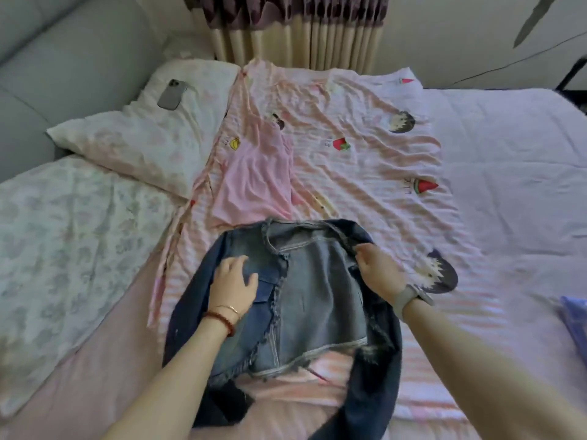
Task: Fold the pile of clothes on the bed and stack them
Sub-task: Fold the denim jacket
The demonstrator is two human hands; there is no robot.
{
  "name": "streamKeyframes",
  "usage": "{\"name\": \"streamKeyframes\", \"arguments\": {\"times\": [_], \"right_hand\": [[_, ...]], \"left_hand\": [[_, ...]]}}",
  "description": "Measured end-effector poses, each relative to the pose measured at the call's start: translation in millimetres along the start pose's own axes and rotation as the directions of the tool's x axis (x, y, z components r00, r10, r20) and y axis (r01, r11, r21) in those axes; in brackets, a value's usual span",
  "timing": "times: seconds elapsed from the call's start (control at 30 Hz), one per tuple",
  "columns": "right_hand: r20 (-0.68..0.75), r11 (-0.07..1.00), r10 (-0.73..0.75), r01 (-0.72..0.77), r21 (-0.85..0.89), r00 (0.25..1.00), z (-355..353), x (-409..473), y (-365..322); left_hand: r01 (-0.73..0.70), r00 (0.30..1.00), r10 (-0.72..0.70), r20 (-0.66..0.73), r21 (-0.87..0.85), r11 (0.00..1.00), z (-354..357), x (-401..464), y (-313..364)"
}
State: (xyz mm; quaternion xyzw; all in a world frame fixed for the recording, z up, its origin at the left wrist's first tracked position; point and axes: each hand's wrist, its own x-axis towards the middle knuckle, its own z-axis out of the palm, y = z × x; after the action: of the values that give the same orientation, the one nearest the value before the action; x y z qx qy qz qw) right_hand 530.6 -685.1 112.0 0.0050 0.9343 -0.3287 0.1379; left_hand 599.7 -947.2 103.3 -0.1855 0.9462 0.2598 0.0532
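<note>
1. The bed [514, 147] fills the view from 9 to 3 o'clock and serves as the folding surface, so everything lies flat within arm's reach.
2. A striped pink sheet [365, 173] printed with fruit and cartoon heads lies spread over the bed's middle, apparently as the work area under the clothes.
3. A floral pillow [136, 147] sits at 10 o'clock against the headboard side, well apart from the folding.
4. The denim jacket [305, 300] lies at 6 o'clock, inside out and collar pointing toward 12, laid open and seemingly being flattened ahead of its first fold; one dark sleeve trails off toward 5 o'clock.
5. A pink camisole [254, 179] lies at 12 o'clock just beyond the jacket's collar, spread flat; whether it counts as folded cannot be told.
6. The right hand [378, 268] pinches the jacket's shoulder edge at 2 o'clock of the garment, fingers curled on the denim, probably to tug it straight.
7. The left hand [235, 281] rests spread-fingered on the jacket's left front panel, pressing it down as an anchor.
8. A phone [173, 94] lies on the pillow at 10 o'clock, out of the way.
</note>
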Motion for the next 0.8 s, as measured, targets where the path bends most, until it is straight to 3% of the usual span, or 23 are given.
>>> {"name": "streamKeyframes", "arguments": {"times": [0.1,0.23,0.33,0.43,0.63,0.7,0.8], "right_hand": [[0.047,0.996,0.082,-0.081,-0.024,0.995,45,-2,48],[-0.043,0.969,0.232,-0.234,-0.078,0.972,85,-4,83],[-0.074,0.938,0.274,-0.283,-0.201,0.959,100,-2,97],[-0.1,0.909,0.246,-0.266,-0.321,0.964,108,9,105],[-0.063,0.81,0.284,-0.275,-0.518,0.957,119,23,111],[-0.065,0.79,0.294,-0.281,-0.545,0.953,116,26,114],[-0.05,0.755,0.285,-0.256,-0.604,0.957,112,23,121]], "left_hand": [[0.067,0.988,-0.071,0.137,0.033,0.997,62,-11,-23],[0.037,0.991,-0.066,0.119,0.232,0.972,109,-9,-39],[-0.106,0.994,0.093,0.064,0.238,0.965,125,17,-38],[-0.327,0.942,0.332,0.047,0.355,0.876,131,70,-26],[-0.396,0.918,0.316,0.238,0.553,0.733,128,142,-22],[-0.358,0.934,0.316,0.168,0.471,0.806,122,150,-17],[-0.212,0.966,0.247,-0.081,0.299,0.93,107,160,-9]]}}
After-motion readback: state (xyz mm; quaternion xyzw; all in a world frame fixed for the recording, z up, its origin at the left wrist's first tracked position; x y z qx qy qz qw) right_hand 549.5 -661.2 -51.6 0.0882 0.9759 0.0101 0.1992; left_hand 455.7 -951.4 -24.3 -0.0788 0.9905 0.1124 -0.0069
